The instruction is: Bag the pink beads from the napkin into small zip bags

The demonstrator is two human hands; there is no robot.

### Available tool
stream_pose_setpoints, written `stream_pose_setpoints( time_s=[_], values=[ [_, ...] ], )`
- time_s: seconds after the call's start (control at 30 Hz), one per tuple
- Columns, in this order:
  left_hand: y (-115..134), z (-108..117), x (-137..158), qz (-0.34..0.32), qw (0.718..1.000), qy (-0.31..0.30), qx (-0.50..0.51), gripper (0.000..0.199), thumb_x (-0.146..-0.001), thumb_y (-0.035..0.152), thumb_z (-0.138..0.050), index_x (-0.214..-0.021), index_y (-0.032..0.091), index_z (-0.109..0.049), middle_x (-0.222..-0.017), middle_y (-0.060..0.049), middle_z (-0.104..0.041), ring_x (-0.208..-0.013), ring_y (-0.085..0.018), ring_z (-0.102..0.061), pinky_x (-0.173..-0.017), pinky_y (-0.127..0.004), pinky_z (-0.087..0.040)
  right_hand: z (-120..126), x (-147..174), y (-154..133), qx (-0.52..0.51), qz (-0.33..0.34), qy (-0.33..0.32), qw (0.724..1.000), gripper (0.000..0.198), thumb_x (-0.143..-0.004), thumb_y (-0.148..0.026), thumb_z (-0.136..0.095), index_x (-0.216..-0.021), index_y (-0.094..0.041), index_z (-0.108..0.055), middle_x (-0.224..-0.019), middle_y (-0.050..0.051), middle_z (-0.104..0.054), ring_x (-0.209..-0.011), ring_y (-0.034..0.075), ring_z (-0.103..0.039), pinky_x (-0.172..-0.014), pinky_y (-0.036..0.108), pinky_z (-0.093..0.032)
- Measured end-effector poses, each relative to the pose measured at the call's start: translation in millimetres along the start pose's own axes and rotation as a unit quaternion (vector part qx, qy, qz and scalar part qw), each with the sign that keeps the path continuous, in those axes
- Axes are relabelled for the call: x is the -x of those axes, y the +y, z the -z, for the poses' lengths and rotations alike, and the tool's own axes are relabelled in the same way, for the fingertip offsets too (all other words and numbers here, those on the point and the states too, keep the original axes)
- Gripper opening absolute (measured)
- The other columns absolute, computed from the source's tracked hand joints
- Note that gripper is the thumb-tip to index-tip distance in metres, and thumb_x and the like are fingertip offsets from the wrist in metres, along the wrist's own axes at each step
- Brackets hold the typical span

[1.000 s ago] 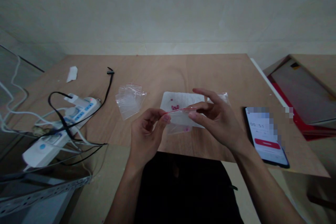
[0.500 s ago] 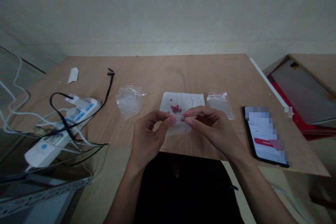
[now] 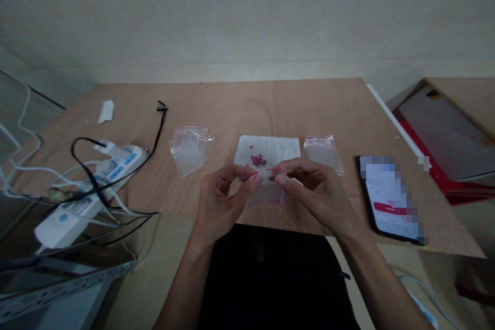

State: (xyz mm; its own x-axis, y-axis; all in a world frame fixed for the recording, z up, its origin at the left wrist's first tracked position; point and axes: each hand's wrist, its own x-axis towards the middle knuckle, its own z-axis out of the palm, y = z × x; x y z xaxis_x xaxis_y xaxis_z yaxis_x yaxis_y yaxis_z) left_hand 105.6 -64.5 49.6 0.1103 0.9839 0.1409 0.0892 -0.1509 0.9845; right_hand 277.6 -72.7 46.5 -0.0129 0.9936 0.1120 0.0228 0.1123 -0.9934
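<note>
Between my two hands hangs a small clear zip bag point(image 3: 265, 194) with a red strip along its top edge. My left hand point(image 3: 223, 195) pinches the left end of that edge between thumb and fingers. At the other end, my right hand point(image 3: 311, 185) has the edge pinched the same way. A faint pinkish spot shows low in the bag; what it is I cannot make out. Just beyond my fingers lies a white paper napkin point(image 3: 273, 145), with several small dark pink beads point(image 3: 258, 160) clustered on it and one apart from the rest.
Clear zip bags point(image 3: 191, 148) lie in a pile on the left, and another clear bag point(image 3: 324, 153) is right of the napkin. A phone point(image 3: 390, 201) rests at the right. A power strip point(image 3: 91, 196) with tangled cables occupies the table's left side.
The bag's top edge has bowed and its pinched ends look slightly parted in the middle. Both hands stay in nearly the same place, still pinching it.
</note>
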Motion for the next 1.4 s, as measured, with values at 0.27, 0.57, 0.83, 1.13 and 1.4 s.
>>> stream_pose_setpoints(
  time_s=[0.27, 0.57, 0.83, 1.13, 1.4],
  values=[
    [-3.2, -2.5, 3.2, -0.011, 1.000, -0.027, -0.007, 0.006, -0.077, 0.024, -0.070, -0.076, 0.018, -0.071, -0.074, -0.003, -0.073, -0.070, -0.015, -0.068, -0.069, -0.026, -0.055, -2.6, 4.6, 5.5, 0.038, 0.035, 0.021, 0.998, 0.014, -0.078, -0.034, -0.073, -0.072, -0.021, -0.073, -0.065, 0.002, -0.068, -0.064, 0.015, -0.061, -0.056, 0.027, -0.049],
    [-3.8, -8.1, 4.7, -0.042, 0.995, -0.013, -0.091, 0.008, -0.081, 0.025, -0.067, -0.077, 0.019, -0.071, -0.073, -0.001, -0.074, -0.068, -0.015, -0.068, -0.066, -0.024, -0.054, -4.5, 8.3, 11.1, 0.003, 0.022, 0.001, 1.000, 0.012, -0.076, -0.034, -0.075, -0.078, -0.022, -0.073, -0.074, 0.002, -0.072, -0.066, 0.016, -0.063, -0.060, 0.029, -0.051],
    [-6.1, -11.4, 7.9, -0.011, 0.998, -0.009, -0.061, 0.008, -0.080, 0.027, -0.068, -0.076, 0.021, -0.071, -0.073, -0.002, -0.075, -0.068, -0.016, -0.069, -0.066, -0.025, -0.056, 1.8, 12.5, 9.1, 0.104, 0.054, 0.039, 0.992, 0.010, -0.080, -0.027, -0.070, -0.072, -0.021, -0.072, -0.066, 0.002, -0.070, -0.061, 0.015, -0.062, -0.057, 0.028, -0.049],
    [-16.3, -7.4, 10.5, -0.027, 0.997, 0.006, -0.070, 0.007, -0.079, 0.024, -0.070, -0.074, 0.019, -0.071, -0.070, -0.001, -0.074, -0.066, -0.013, -0.067, -0.063, -0.022, -0.053, -2.4, 13.2, 12.8, 0.008, 0.008, 0.009, 1.000, 0.013, -0.078, -0.034, -0.072, -0.076, -0.021, -0.072, -0.071, 0.002, -0.073, -0.064, 0.015, -0.065, -0.057, 0.027, -0.053],
    [-17.4, -10.3, 11.1, -0.015, 0.998, -0.006, -0.053, 0.013, -0.082, 0.030, -0.067, -0.077, 0.019, -0.070, -0.073, -0.002, -0.072, -0.069, -0.015, -0.066, -0.067, -0.025, -0.053, -0.7, 8.9, 2.9, 0.106, 0.041, -0.010, 0.993, 0.017, -0.082, -0.035, -0.070, -0.075, -0.020, -0.070, -0.072, 0.003, -0.073, -0.066, 0.017, -0.067, -0.062, 0.028, -0.054]
  ],
)
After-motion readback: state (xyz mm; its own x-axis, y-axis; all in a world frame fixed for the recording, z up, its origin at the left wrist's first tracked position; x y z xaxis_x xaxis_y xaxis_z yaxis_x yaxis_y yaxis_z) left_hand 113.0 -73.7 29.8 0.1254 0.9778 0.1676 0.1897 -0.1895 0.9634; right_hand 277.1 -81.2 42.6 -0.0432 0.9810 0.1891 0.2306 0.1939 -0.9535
